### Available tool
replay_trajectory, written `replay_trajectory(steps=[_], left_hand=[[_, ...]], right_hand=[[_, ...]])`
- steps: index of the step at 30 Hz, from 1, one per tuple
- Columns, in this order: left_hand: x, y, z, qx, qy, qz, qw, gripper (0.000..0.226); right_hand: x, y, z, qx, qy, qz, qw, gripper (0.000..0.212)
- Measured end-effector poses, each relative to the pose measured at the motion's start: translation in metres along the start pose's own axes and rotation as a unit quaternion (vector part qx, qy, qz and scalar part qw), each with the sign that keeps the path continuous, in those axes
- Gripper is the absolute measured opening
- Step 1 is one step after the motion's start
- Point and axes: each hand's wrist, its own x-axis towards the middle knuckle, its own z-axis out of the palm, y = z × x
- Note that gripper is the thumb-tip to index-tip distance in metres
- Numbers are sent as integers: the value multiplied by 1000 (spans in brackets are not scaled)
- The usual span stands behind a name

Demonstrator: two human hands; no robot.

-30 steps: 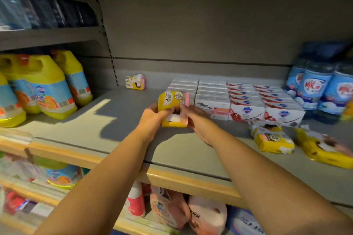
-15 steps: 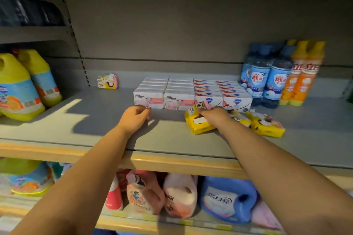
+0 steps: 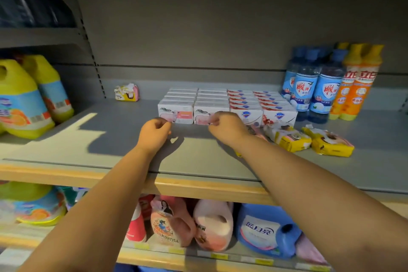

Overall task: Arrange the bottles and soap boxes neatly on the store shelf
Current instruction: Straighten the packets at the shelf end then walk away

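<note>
Grey shelf filled the middle of the frame. Nearest, both hands reached in: the left hand curled loosely and empty at the front pink soap box, the right hand pinching the next box's face, probably to square the row. Right of them, yellow soap packs lay skewed, unsorted. Farther right, blue bottles stood upright against the back wall.

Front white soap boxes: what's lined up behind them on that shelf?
Behind the front white soap boxes run rows of matching boxes back toward the shelf wall. Only their tops show; faces are covered, and the right hand hides part of one front box.
</note>
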Motion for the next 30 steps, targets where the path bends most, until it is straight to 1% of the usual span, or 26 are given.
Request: replay_trajectory(steps=[3,5,6,8,11,14,17,20,22,24,26,27,28,30], left_hand=[[7,-8,-3,21,46,3,999,12],[16,-17,-7,62,58,8,996,12],[20,-22,-8,71,69,0,995,12],[33,-30,-13,72,104,-40,991,9],[61,-40,-17,114,146,-108,977,13],[91,-53,-21,163,144,-108,970,23],[127,-68,-26,215,140,-101,961,34],[163,-78,-25,262,117,-88,954,44],[184,-82,-21,307,99,-56,945,55],[201,-86,-15,361,85,-9,929,64],[215,-90,-12,397,102,33,911,62],[221,-92,-12,404,119,31,906,60],[226,-95,-13,404,135,11,905,58],[236,-102,-17,374,164,-58,911,56]], right_hand=[[9,-23,37,-7,-116,-97,988,30],[19,-34,58,-25,-166,-146,975,35],[25,-36,65,-35,-182,-157,970,36],[38,-43,78,-65,-199,-183,961,34],[54,-50,88,-96,-190,-262,941,25],[66,-49,93,-96,-176,-315,928,28],[73,-40,100,-64,-155,-326,930,27],[80,-36,104,-22,-148,-322,935,24],[86,-34,107,0,-143,-304,942,25],[90,-33,109,-1,-137,-292,947,29],[92,-33,111,-10,-134,-290,948,34],[92,-33,112,-14,-132,-290,948,35],[92,-32,113,-16,-130,-290,948,36],[92,-31,114,-17,-129,-289,949,36]])
